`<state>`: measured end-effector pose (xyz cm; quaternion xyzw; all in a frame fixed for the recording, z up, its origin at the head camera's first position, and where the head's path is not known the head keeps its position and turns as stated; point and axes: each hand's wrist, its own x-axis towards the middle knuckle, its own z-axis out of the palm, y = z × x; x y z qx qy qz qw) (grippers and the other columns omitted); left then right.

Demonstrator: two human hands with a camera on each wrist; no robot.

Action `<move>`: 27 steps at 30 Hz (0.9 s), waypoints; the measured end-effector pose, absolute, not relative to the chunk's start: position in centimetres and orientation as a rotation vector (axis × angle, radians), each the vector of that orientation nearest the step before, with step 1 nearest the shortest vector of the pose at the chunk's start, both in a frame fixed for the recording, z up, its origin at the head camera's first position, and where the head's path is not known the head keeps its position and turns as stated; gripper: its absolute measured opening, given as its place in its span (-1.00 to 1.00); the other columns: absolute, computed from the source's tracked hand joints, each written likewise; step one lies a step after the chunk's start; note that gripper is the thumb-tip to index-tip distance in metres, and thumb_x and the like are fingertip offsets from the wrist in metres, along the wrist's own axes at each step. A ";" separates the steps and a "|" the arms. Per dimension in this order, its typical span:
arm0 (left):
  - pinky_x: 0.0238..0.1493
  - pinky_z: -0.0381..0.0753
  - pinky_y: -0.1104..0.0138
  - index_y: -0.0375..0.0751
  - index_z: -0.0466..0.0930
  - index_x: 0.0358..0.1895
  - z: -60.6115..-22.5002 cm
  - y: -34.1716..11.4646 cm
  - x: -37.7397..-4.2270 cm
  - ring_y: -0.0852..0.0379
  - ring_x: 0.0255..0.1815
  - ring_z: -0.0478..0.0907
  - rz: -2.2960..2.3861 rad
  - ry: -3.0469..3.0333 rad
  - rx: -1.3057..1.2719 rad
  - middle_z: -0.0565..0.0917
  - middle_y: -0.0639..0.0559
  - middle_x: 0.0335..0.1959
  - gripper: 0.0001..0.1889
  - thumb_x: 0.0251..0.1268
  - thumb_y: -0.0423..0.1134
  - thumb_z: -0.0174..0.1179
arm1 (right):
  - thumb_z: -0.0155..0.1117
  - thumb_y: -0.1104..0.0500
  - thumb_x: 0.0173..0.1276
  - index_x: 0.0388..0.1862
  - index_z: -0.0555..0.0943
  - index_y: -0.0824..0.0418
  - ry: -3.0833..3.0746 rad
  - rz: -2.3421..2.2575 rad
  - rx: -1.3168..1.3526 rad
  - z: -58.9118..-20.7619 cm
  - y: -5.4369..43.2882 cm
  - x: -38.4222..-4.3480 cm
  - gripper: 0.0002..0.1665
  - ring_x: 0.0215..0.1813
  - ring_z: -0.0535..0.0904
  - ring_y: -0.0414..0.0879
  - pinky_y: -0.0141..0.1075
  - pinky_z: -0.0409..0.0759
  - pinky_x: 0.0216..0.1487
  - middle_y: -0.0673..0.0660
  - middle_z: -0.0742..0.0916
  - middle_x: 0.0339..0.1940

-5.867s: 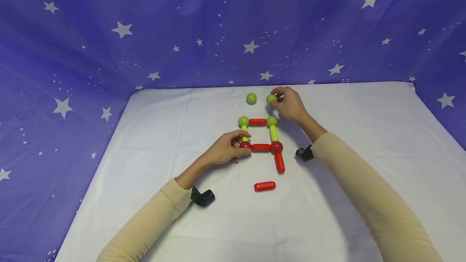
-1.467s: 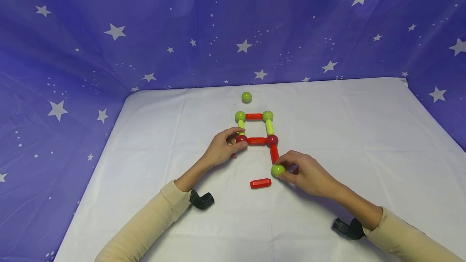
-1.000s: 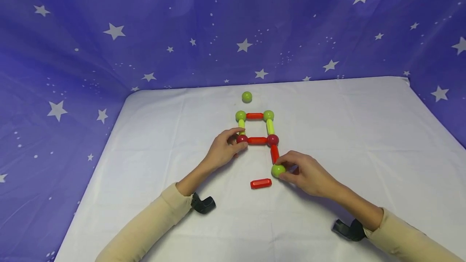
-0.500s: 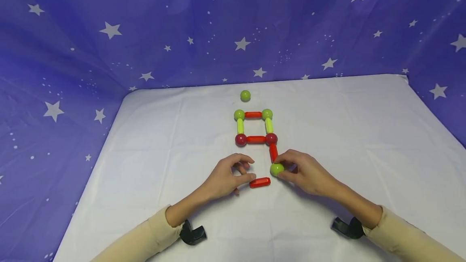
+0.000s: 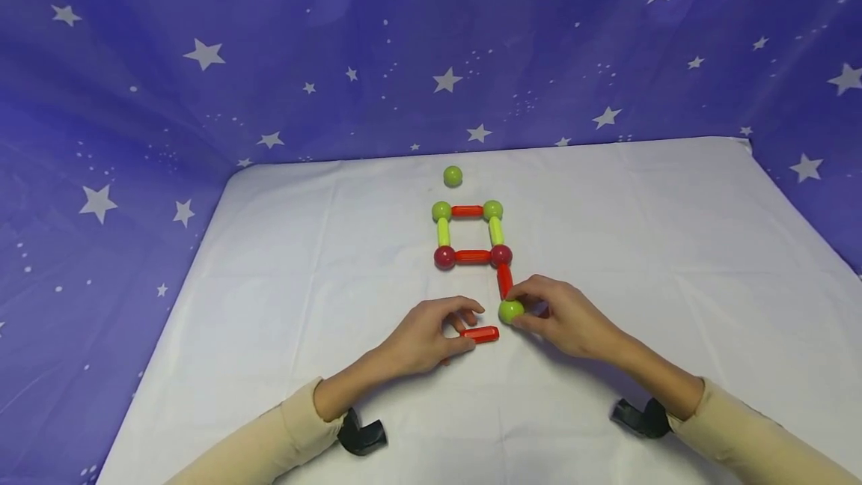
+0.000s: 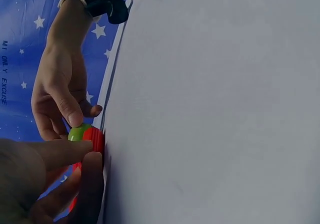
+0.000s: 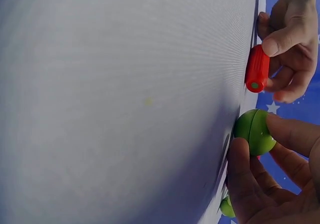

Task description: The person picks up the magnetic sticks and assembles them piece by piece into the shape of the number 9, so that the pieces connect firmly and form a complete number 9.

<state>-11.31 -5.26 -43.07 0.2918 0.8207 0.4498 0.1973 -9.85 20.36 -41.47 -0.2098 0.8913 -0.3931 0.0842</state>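
Observation:
My right hand (image 5: 572, 319) pinches a green ball (image 5: 510, 310) between thumb and fingers. That ball meets the lower end of a red rod (image 5: 505, 281), which slants down from the right dark-red ball (image 5: 501, 255). To its left, my left hand (image 5: 424, 337) has thumb and fingers about a loose red magnetic rod (image 5: 483, 334) lying on the cloth. In the right wrist view, the left thumb presses on this rod (image 7: 257, 68), and its near end points toward the green ball (image 7: 252, 133). A small gap separates rod and ball there.
Beyond the hands lies a square of rods and balls, with green balls (image 5: 441, 211) at the back and a dark-red ball (image 5: 444, 257) at front left. A single green ball (image 5: 453, 176) sits farther back. White cloth (image 5: 323, 245) covers the table; a starry curtain (image 5: 377, 43) stands behind.
My right hand has brought a green ball from the back to the slanting rod's end and stays there. My left hand has let go of the dark-red ball and moved down to the loose rod.

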 end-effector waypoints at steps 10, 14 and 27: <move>-0.10 0.52 0.31 -0.09 0.67 0.01 -42.6 -6.3 -12.6 0.24 -0.21 0.51 1.117 2.429 0.848 0.64 0.22 -0.21 -0.68 0.16 -0.33 0.42 | 0.47 0.31 0.21 0.02 0.66 0.17 2.654 -1.147 -0.592 -41.2 20.7 -9.6 -0.62 -0.09 0.60 -0.12 -0.28 0.65 -0.12 -0.06 0.68 -0.13; 0.02 0.51 0.28 -0.08 0.64 0.06 -42.7 -6.3 -12.6 0.22 -0.13 0.50 1.063 2.429 0.880 0.64 0.21 -0.13 -0.63 0.16 -0.27 0.44 | 0.48 0.31 0.20 0.02 0.66 0.17 2.650 -1.150 -0.594 -41.2 20.6 -9.7 -0.61 -0.10 0.60 -0.13 -0.30 0.65 -0.12 -0.07 0.68 -0.13; -0.09 0.52 0.33 -0.09 0.71 -0.05 -42.9 -5.7 -13.3 0.22 -0.21 0.51 1.170 2.424 0.906 0.65 0.27 -0.26 -0.74 0.18 -0.32 0.40 | 0.46 0.30 0.23 0.01 0.67 0.17 2.635 -1.170 -0.630 -41.3 20.4 -9.9 -0.65 -0.12 0.59 -0.14 -0.30 0.64 -0.13 -0.07 0.68 -0.13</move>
